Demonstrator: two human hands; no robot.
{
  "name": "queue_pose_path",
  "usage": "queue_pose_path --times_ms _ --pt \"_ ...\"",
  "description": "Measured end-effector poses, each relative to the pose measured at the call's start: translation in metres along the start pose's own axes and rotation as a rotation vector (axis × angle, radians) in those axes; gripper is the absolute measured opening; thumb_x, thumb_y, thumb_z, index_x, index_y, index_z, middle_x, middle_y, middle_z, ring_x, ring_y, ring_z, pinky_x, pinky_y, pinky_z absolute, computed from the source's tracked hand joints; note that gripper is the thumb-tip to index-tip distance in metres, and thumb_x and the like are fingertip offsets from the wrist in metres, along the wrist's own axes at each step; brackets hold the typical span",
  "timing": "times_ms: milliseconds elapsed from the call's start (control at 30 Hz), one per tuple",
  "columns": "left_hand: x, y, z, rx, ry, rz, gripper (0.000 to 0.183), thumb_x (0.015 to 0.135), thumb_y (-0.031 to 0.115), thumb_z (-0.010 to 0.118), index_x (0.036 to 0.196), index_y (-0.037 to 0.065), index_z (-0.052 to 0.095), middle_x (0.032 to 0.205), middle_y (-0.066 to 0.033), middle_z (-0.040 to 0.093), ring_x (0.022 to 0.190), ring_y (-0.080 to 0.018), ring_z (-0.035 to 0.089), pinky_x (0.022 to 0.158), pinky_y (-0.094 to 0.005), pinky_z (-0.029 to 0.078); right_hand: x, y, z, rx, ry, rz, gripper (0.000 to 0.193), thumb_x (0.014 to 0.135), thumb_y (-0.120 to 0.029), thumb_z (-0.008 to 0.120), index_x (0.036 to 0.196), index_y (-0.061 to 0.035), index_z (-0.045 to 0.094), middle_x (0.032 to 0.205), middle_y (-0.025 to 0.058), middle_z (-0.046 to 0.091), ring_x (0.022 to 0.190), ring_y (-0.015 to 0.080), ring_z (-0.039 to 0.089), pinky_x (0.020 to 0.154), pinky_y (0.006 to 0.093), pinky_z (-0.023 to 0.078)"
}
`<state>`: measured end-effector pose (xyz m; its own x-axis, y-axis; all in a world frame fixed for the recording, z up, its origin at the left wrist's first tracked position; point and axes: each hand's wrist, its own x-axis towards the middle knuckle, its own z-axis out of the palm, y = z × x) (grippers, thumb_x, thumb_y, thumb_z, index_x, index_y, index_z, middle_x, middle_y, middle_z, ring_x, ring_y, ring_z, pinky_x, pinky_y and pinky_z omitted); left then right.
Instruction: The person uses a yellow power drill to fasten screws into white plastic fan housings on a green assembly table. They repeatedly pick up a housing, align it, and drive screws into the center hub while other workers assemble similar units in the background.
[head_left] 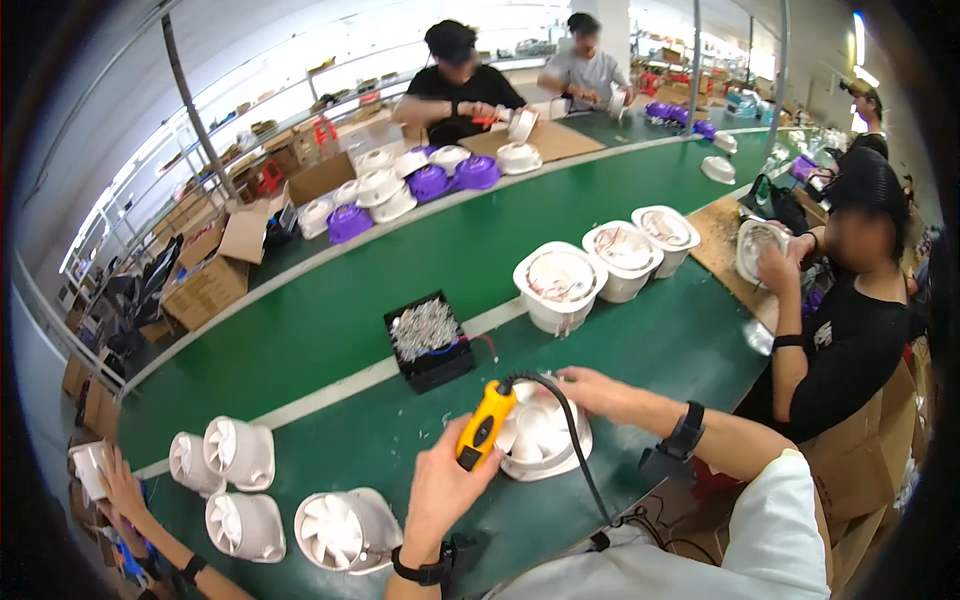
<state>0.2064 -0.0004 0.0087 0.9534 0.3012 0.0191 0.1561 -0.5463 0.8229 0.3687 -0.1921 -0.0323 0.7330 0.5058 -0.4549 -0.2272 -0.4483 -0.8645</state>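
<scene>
My left hand is closed round a yellow electric screwdriver with a black coiled cord that loops down toward my body. The screwdriver is held over a white fan unit, which lies on the green bench with its blades facing up. The tool's tip is hidden, so I cannot tell whether it touches the fan. My right hand rests at the far right rim of the same fan unit, its fingers curled against the edge. Ahead of my left hand stands a black box full of small silvery screws.
Several white fan units stand to my left, where another person's hands hold a white part. Three white housings with wires stand ahead right. A co-worker sits at the right; others work across the green conveyor beside purple and white housings.
</scene>
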Motion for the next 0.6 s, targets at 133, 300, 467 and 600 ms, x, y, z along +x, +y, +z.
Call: queue_pose_path --times_ms 133,300,467,600 --pt "-0.017 0.005 -0.031 -0.309 0.276 0.009 0.038 0.075 0.008 0.072 0.109 0.000 0.056 0.074 -0.0085 0.066 0.054 -0.0111 0.061 0.051 -0.0238 0.050 -0.006 -0.034 0.007 -0.337 0.120 -0.260 0.086 0.070 -0.053 0.069 0.126 0.0076 0.045 0.111 0.0257 0.054 0.099 0.0316 0.057 0.084 0.0360 0.047" --pt "-0.032 -0.010 -0.040 -0.628 0.646 0.379 0.043 0.084 0.007 0.063 0.120 -0.001 0.040 0.071 -0.0148 0.063 0.050 -0.0124 0.054 0.048 -0.0226 0.046 -0.046 -0.035 0.041 -1.013 0.471 -1.165 0.061 0.072 -0.033 0.068 0.124 -0.0065 0.052 0.129 0.0173 0.040 0.119 0.0284 0.040 0.096 0.0384 0.036" --pt "-0.027 -0.034 -0.038 -0.623 0.823 0.576 0.042 0.088 0.025 0.060 0.115 0.003 0.036 0.063 -0.0113 0.059 0.044 -0.0161 0.050 0.043 -0.0258 0.045 -0.039 0.032 0.060 -1.406 0.517 -1.651 0.040 0.081 -0.023 0.057 0.121 -0.0180 0.056 0.133 0.0079 0.038 0.120 0.0226 0.037 0.097 0.0353 0.032" --pt "-0.025 -0.037 -0.037 -0.665 0.843 0.663 0.038 0.090 0.024 0.057 0.115 0.004 0.035 0.059 -0.0103 0.056 0.042 -0.0169 0.049 0.041 -0.0275 0.044 -0.039 0.033 0.056 -1.383 0.460 -1.574 0.045 0.078 -0.023 0.061 0.123 -0.0198 0.055 0.133 0.0109 0.037 0.121 0.0242 0.036 0.097 0.0381 0.032"
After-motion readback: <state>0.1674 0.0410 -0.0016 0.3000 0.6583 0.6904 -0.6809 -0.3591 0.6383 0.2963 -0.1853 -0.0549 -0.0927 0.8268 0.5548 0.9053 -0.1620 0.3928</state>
